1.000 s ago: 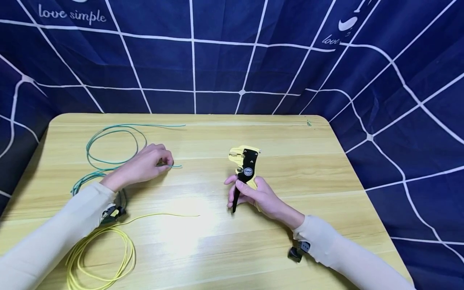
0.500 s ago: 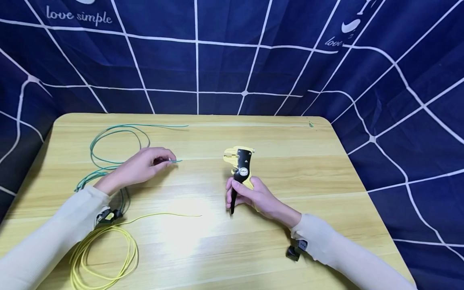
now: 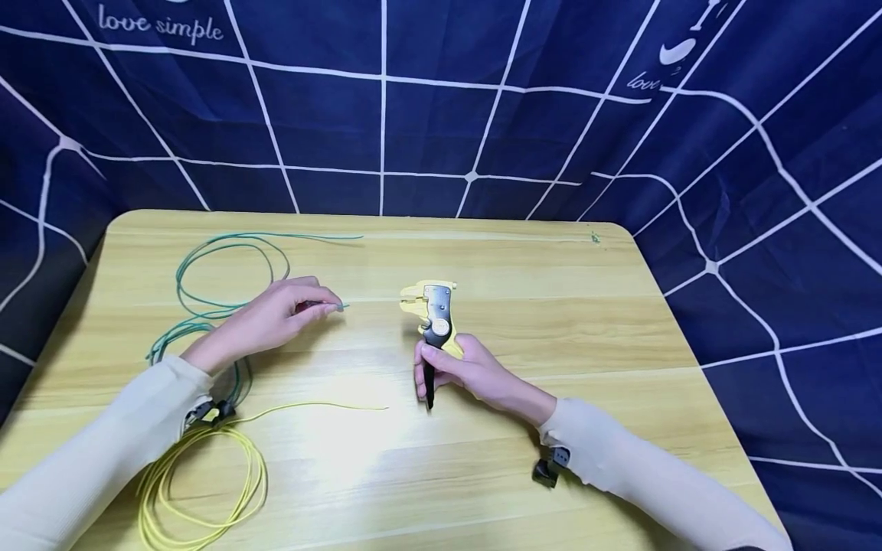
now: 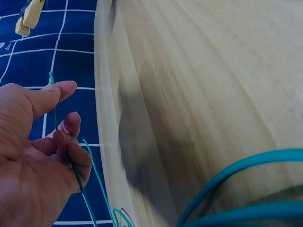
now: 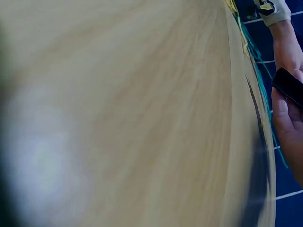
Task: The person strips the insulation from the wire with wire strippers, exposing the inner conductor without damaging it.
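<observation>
My left hand pinches a thin green wire near its end, and a short tip sticks out past the fingertips. The rest of that wire lies in loose loops on the left of the table, partly hidden under the forearm. In my right hand is a yellow and black wire stripper, gripped by its handles and held upright with its head pointing left, apart from the wire. The right wrist view catches only its black handle.
A coil of yellow wire lies at the front left of the wooden table, one end stretching right. Small green scraps sit near the back right corner. Blue cloth with white lines hangs behind and beside the table.
My right hand has moved left with the wire stripper, bringing it closer to the left hand. The left hand has shifted slightly, and less of the green wire tip now shows beyond its fingers.
</observation>
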Available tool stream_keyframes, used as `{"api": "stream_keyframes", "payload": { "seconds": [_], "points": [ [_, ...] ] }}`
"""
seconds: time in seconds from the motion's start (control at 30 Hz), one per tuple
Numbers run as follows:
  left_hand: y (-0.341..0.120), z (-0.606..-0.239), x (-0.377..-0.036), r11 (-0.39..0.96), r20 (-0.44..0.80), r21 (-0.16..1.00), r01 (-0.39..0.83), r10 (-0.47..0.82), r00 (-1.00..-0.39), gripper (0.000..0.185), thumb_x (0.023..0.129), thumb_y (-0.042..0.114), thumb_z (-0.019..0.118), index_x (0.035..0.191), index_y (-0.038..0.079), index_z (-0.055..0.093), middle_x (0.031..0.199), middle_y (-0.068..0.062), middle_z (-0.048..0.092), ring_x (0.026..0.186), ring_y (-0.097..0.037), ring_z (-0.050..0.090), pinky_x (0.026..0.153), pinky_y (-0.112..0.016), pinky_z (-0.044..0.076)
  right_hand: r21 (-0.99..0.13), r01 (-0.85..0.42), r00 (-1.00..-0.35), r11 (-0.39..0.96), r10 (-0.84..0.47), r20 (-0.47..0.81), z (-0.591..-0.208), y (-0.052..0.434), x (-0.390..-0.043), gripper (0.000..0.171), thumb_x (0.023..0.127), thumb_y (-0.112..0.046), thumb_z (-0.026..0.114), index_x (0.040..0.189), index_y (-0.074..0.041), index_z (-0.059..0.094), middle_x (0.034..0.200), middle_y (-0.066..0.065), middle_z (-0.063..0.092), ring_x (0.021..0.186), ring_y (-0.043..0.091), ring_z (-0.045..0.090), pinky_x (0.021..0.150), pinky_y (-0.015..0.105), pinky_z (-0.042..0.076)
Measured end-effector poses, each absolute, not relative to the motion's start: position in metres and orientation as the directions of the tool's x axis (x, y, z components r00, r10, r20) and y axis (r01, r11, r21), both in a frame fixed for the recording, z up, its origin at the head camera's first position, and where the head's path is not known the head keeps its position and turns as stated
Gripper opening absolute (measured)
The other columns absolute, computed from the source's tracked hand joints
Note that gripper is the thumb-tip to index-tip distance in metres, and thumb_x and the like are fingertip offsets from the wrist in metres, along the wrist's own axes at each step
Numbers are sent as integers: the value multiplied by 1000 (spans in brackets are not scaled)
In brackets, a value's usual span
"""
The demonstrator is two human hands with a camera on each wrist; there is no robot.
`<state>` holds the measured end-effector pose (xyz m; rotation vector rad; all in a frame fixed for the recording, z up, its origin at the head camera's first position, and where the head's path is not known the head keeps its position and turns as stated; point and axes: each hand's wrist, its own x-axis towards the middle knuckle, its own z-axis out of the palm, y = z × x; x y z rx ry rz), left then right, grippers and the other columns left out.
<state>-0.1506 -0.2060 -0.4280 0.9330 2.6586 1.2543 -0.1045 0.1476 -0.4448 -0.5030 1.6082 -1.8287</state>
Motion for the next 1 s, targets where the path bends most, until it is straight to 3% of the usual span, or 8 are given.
{"api": "stream_keyframes", "payload": {
  "seconds": [0.27, 0.57, 1.0],
  "points": [
    [-203, -425, -149, 485, 227, 702, 522, 541, -809, 16, 105, 2, 72, 113, 9, 84, 87, 6, 60, 75, -13, 50, 66, -27, 41, -973, 228, -702, -23, -697, -148, -444, 133, -107, 27, 116, -16, 52, 112, 8, 62, 95, 19, 68, 81, 29, 72, 81, 46, 64],
    [-203, -422, -147, 461, 280, 692, 555, 537, -796, 18, 105, -1, 70, 115, 7, 83, 91, -2, 67, 77, -13, 51, 69, -29, 42, -973, 232, -674, -2, -721, -159, -446, 122, -111, 31, 116, -20, 53, 111, 8, 62, 95, 17, 68, 81, 29, 72, 82, 47, 64],
    [-200, -417, -143, 440, 340, 654, 616, 556, -758, 22, 102, -4, 72, 116, 8, 83, 91, -1, 68, 73, -9, 51, 66, -28, 43, -970, 244, -676, 7, -716, -176, -449, 116, -112, 28, 114, -18, 58, 111, 9, 61, 91, 17, 69, 78, 28, 73, 81, 47, 64]
  ]
}}
